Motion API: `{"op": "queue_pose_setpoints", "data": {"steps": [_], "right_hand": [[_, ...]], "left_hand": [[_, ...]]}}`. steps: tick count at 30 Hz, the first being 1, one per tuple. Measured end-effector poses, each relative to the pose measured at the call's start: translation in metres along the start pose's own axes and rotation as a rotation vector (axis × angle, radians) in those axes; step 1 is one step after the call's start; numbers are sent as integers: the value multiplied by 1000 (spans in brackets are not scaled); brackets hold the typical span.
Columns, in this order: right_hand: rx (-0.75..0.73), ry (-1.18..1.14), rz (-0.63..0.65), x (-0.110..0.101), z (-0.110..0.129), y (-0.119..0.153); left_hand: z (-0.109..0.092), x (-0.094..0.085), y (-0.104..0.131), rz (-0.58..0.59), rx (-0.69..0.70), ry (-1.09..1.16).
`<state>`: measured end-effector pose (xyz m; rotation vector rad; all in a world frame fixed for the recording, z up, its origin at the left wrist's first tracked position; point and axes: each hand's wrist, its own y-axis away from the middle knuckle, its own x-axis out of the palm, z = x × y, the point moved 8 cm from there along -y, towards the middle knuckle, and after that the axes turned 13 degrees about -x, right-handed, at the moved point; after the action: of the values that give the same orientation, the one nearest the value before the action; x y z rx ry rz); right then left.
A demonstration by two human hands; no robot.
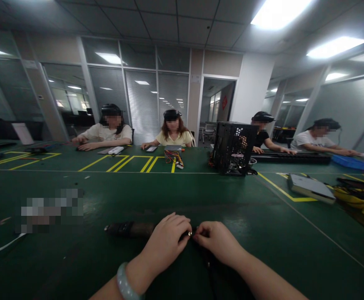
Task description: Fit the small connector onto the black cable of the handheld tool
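Head view: a dark cylindrical tool [135, 229] lies on the near part of the green tabletop [107, 275], left of centre. Its narrow tip points left and its long axis runs left–right, nearly level. The left hand [169, 235] is curled around its right end; the right hand [218, 241] is pinched narrow just beside, its contents hidden. Handling appears under way; how much is done or left cannot be judged.
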<state>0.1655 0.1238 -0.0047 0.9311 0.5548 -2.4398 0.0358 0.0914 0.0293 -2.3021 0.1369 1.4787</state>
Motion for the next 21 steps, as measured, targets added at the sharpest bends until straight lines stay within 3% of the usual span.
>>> {"op": "queue_pose_setpoints", "data": {"steps": [21], "right_hand": [[-2,-1,-7,2,-4,-1]], "left_hand": [[1,-1,1,-33,-33,32]]}}
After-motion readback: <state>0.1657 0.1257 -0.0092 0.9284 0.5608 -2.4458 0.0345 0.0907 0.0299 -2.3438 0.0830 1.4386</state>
